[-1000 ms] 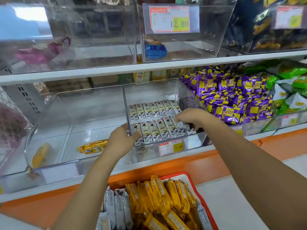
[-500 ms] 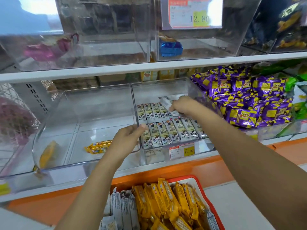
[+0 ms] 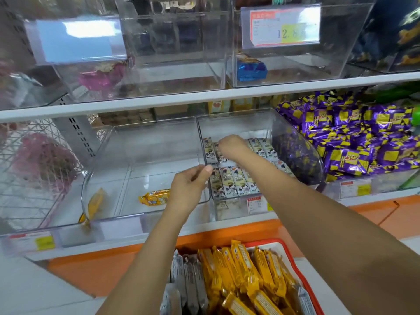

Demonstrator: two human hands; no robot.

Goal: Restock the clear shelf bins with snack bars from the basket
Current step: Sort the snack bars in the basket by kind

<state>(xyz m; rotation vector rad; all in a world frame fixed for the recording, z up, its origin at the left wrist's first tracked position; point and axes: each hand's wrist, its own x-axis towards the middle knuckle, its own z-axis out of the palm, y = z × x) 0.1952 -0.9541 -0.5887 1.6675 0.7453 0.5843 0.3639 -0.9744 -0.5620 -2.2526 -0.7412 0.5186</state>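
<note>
Right hand [image 3: 229, 146] shifted left over white bars [image 3: 236, 183], left hand [image 3: 188, 189] curled beside, grips unclear

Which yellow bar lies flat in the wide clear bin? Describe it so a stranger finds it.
Start at the lower shelf's wide clear bin, left of the bin of white bars. On its floor, just left of the left hand, lies a yellow bar. Unlike the other yellow bar leaning at the bin's left wall, it lies flat.
</note>
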